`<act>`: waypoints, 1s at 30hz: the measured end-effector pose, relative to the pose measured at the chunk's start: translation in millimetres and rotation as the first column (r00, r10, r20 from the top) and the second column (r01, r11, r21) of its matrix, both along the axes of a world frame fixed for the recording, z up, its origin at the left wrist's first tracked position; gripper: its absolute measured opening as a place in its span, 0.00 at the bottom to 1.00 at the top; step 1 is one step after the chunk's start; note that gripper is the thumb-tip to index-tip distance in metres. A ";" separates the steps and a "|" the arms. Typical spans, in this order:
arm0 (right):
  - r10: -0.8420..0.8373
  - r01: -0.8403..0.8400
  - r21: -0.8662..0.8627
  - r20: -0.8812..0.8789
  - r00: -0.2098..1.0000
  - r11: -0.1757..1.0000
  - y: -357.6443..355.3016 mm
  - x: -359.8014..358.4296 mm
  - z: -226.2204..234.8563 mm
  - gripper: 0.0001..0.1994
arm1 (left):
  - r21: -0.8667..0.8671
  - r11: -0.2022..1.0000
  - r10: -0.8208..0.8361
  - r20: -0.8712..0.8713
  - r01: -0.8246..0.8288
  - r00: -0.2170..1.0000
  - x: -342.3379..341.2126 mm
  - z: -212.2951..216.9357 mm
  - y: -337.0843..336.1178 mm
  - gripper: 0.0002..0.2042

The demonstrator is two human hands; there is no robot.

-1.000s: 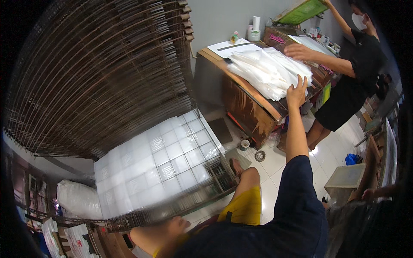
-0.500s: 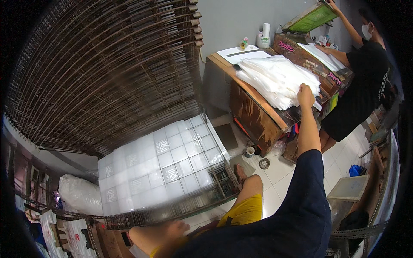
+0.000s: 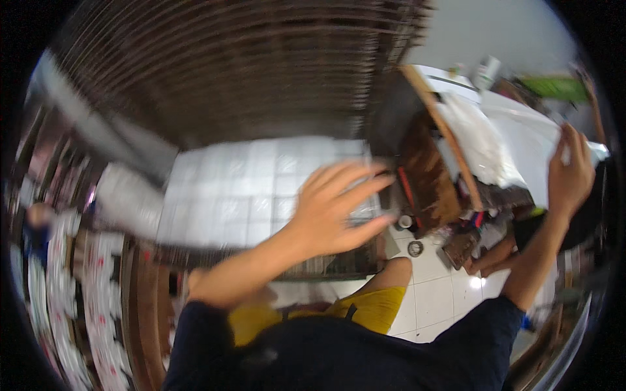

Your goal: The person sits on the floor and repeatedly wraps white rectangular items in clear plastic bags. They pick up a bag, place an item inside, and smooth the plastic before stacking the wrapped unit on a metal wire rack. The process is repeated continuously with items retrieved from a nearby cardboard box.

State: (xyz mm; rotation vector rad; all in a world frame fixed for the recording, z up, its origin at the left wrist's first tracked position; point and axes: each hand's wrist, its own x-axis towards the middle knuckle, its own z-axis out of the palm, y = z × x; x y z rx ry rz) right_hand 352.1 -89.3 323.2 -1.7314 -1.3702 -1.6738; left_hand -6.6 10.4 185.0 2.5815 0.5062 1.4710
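Observation:
My left hand [image 3: 336, 207] reaches out with its fingers spread and nothing in them, a little blurred. Below it in the picture's depth is a wire drying rack [image 3: 313, 266], its top covered by white translucent plastic sheets [image 3: 215, 189] with pale print. At the right, my right hand [image 3: 570, 171] is closed on the edge of a thin translucent plastic sheet [image 3: 531, 140]. This sheet stretches beside a pile of similar white sheets [image 3: 479, 133] on a worn wooden cabinet [image 3: 424, 176].
Raised wire racks [image 3: 248, 72] stand stacked behind the covered one. A person in dark clothes [image 3: 561, 231] is at the right, partly hidden by my arm. A bulky translucent plastic bundle [image 3: 127, 199] lies at the left. A cup [image 3: 405, 222] and a tape roll [image 3: 415, 248] sit on the tiled floor.
My right hand has moved right, drawing a sheet away from the pile. My left hand has risen from beside my leg to over the rack, fingers spread. The view has shifted.

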 end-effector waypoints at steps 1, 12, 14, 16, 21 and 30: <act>0.076 -0.075 -0.041 0.036 0.996 0.996 -4.0 -12.7 -0.9 0.07 | 0.063 0.996 -0.058 0.050 0.055 0.997 13.8 21.1 3.9 0.22; 0.472 -0.650 -0.339 -0.475 0.742 0.680 22.6 -151.7 -76.6 0.06 | 0.063 0.978 0.209 -0.306 -0.199 0.929 24.6 9.8 -15.3 0.10; 0.443 -0.694 -0.315 -0.587 0.678 0.647 28.9 -146.2 -91.5 0.08 | -0.040 0.980 0.170 -0.357 -0.196 0.919 15.8 10.8 -17.5 0.10; 0.569 -0.664 -0.193 -0.381 0.729 0.722 30.2 -147.3 -103.5 0.10 | -0.148 0.973 0.123 -0.320 -0.178 0.939 7.6 13.8 -21.6 0.11; 0.679 -0.659 0.316 -0.607 0.413 0.683 43.1 -202.6 -187.3 0.17 | -0.277 0.917 0.243 -0.184 -0.287 0.952 -25.0 -21.6 -4.4 0.12; 0.179 -0.714 0.605 -0.792 -0.583 0.351 72.1 -292.6 -242.1 0.20 | -0.452 0.801 0.341 -0.196 -0.393 0.920 -85.9 -79.5 -1.5 0.12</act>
